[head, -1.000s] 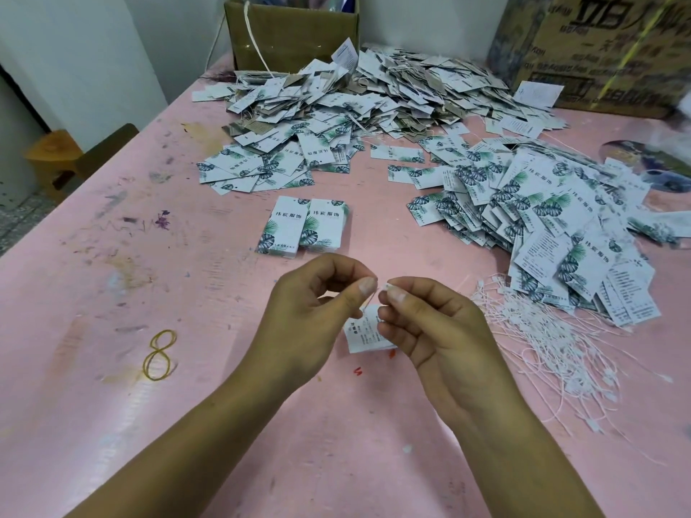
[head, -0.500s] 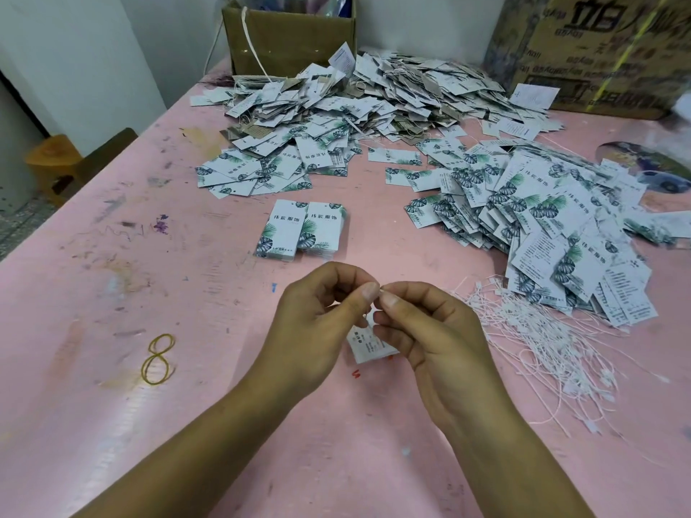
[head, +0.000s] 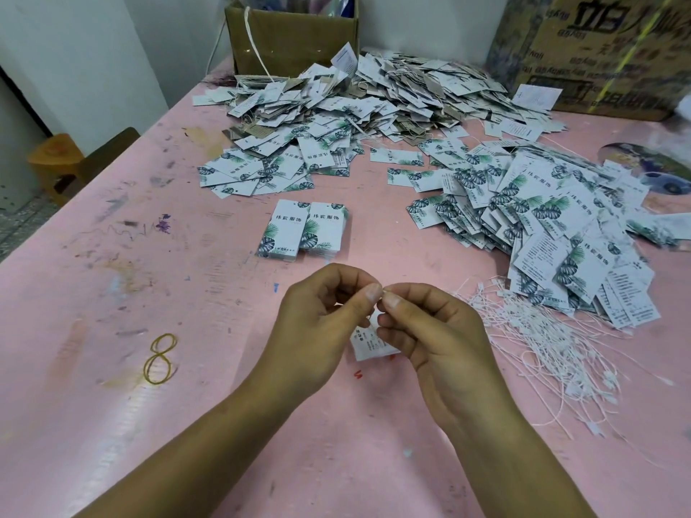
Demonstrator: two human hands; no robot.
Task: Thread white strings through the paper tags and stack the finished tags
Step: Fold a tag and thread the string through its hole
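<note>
Closest to me on the head cam feed, both forearms come in from the bottom and meet in the middle over the pink table [head: 112, 293]. The left hand [head: 318, 330] and right hand [head: 437, 342] are both curled, thumb tips pressed together nearly nail to nail, pinching a tiny bit of white string [head: 382, 293] between them; it's too small for me to say more. One paper tag [head: 368, 343] hangs just under the fingertips, text side facing me, half hidden by the right hand's lower fingers. Off to the left lies a yellowish rubber band [head: 160, 358] twisted into a figure eight. Right of the hands is a messy bundle of loose strings [head: 542, 338] spread on the table. A bit further out, just past the hands, two neat stacks of tags [head: 304, 228] sit side by side, touching, leaf print up. To their right is a big sloppy heap of leaf-print tags [head: 542, 218], its near edge lying on the strings. Further back on the left there's a smaller spread of tags [head: 258, 173], then a huge far pile [head: 374, 99] with strings sticking out. At the back edge stand an open cardboard box [head: 291, 35] and a printed carton [head: 605, 50] on the right.
</note>
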